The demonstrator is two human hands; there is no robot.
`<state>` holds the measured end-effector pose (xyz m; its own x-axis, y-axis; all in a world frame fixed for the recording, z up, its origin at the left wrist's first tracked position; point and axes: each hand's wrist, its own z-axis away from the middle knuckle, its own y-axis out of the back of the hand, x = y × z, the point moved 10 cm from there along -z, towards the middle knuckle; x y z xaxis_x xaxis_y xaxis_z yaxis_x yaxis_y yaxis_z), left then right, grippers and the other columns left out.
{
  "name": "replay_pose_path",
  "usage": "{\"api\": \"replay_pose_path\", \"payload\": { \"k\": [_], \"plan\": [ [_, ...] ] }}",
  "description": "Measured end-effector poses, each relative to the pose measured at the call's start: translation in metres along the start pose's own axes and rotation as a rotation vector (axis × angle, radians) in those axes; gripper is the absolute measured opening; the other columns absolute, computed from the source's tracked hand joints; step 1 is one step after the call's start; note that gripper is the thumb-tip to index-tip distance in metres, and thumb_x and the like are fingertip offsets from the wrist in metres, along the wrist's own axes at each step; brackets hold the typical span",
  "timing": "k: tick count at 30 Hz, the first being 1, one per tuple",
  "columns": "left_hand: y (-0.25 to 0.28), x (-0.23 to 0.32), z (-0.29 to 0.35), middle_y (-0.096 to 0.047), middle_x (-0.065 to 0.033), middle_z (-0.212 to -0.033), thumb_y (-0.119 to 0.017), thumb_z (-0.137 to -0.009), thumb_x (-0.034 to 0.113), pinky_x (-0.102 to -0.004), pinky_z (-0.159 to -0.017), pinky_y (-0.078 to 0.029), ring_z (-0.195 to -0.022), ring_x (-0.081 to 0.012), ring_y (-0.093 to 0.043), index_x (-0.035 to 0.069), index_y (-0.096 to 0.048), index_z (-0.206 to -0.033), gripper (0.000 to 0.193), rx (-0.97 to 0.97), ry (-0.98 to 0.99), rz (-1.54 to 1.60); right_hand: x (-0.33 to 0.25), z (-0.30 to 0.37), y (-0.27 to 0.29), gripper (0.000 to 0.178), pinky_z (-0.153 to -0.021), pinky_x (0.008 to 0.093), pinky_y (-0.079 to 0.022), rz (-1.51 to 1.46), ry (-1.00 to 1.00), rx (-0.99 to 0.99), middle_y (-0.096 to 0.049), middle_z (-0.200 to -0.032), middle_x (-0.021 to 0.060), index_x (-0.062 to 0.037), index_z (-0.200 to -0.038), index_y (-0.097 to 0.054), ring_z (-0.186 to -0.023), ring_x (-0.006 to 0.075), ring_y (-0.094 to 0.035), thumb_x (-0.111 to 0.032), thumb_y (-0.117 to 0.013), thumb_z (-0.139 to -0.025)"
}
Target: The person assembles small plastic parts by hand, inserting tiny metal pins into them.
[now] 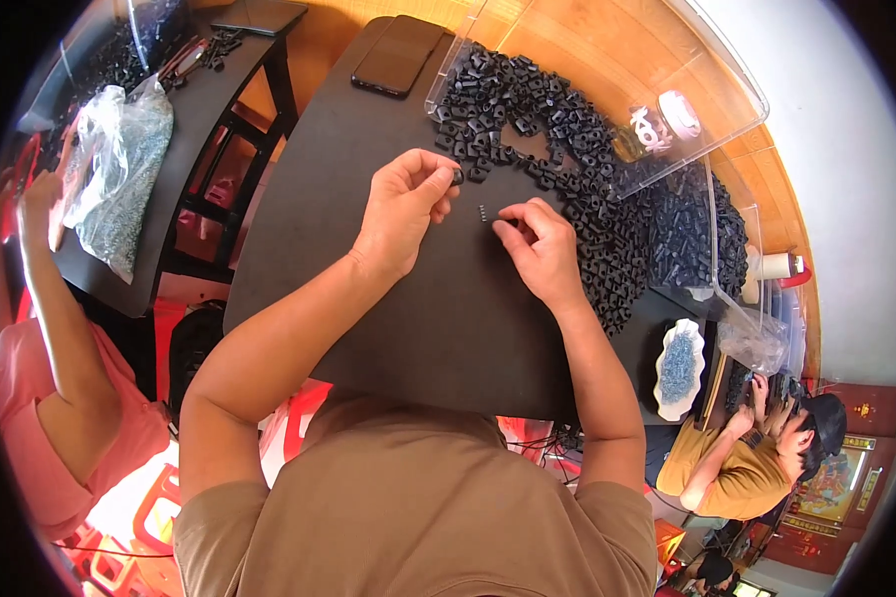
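- Left hand (403, 211): thumb and forefinger pinch a small black part (457, 176), held over the middle of the table (329, 189).
- Right hand (543, 251): fingers curled, thumb near forefinger, facing the left hand; a small spring (483, 213) shows just beside the fingertips. Whether they grip or touch it, I cannot tell.
- Pile of black parts (592, 239): spread loose from the table's far edge down along its right side, near the right hand.
- Clear box (732, 127): tilted at the far edge, behind and partly over the pile.
- Jar (679, 115): pale lid, seen by the clear box at the far right corner.
- Clear bin (713, 249): at the right edge, dark parts inside.
- Phone (399, 58): dark, lying flat near the far left corner.
- White dish (673, 409): scalloped, filled with small bluish pieces, toward the near right corner; its supporting surface is unclear.
- Second table (194, 149), left: carries a plastic bag (121, 174) of small pieces.
- Co-workers: one in pink (80, 398) at left; one in a mustard shirt (737, 478) and dark cap at right.
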<state>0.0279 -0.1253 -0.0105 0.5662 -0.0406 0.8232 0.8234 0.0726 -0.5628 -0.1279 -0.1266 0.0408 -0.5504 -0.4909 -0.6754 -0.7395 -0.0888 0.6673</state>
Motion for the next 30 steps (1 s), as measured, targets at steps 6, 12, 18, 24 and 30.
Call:
{"api": "replay_pose_path", "payload": {
  "k": [6,12,18,24,30],
  "plan": [
    [-0.001,-0.010,-0.001,-0.058,-0.0008,-0.076,-0.055,-0.091,0.012,-0.0180,-0.055,-0.038,-0.060,-0.0046,-0.048,0.005,-0.060,-0.092,0.009,-0.025,0.061,-0.008,-0.019,-0.011,-0.016,0.015,-0.059,0.0344,-0.046,0.365,0.214,0.047,-0.053,-0.072,0.0060,-0.0059,-0.079,-0.061,-0.065,0.0224,-0.056,-0.012,-0.072,-0.071],
    [-0.008,-0.007,0.001,-0.058,-0.0006,-0.074,-0.056,-0.090,0.011,-0.0185,-0.055,-0.040,-0.061,-0.0049,-0.048,0.006,-0.060,-0.089,0.006,-0.059,0.055,-0.031,-0.017,-0.011,-0.004,0.008,-0.056,0.0314,-0.043,0.047,0.125,0.048,-0.055,-0.072,0.0065,-0.0034,-0.078,-0.059,-0.061,0.0218,-0.054,-0.002,-0.066,-0.075],
    [-0.021,-0.012,0.009,-0.057,0.0019,-0.073,-0.055,-0.092,0.013,-0.0167,-0.056,-0.040,-0.062,-0.0033,-0.049,0.007,-0.061,-0.091,0.009,-0.162,0.086,-0.072,-0.041,-0.009,0.011,0.006,-0.052,0.0262,-0.038,-0.176,0.148,0.030,-0.049,-0.069,0.0056,-0.0004,-0.082,-0.056,-0.057,0.0146,-0.046,0.000,-0.062,-0.082],
    [-0.032,-0.009,0.011,-0.057,0.0022,-0.074,-0.055,-0.092,0.012,-0.0171,-0.056,-0.040,-0.062,-0.0034,-0.048,0.005,-0.062,-0.092,0.010,-0.227,0.048,-0.103,-0.047,-0.006,0.010,0.006,-0.052,0.0271,-0.038,-0.083,0.219,0.032,-0.049,-0.069,0.0054,-0.0003,-0.082,-0.056,-0.056,0.0153,-0.046,-0.001,-0.062,-0.082],
    [-0.040,-0.006,0.014,-0.055,0.0031,-0.073,-0.054,-0.091,0.008,-0.0170,-0.055,-0.040,-0.062,-0.0032,-0.047,0.005,-0.061,-0.089,0.008,-0.306,0.039,-0.111,-0.024,-0.003,0.003,0.012,-0.052,0.0232,-0.041,-0.311,0.023,0.032,-0.055,-0.069,0.0029,-0.0004,-0.081,-0.055,-0.058,0.0097,-0.050,-0.006,-0.065,-0.082]
  ]
}}
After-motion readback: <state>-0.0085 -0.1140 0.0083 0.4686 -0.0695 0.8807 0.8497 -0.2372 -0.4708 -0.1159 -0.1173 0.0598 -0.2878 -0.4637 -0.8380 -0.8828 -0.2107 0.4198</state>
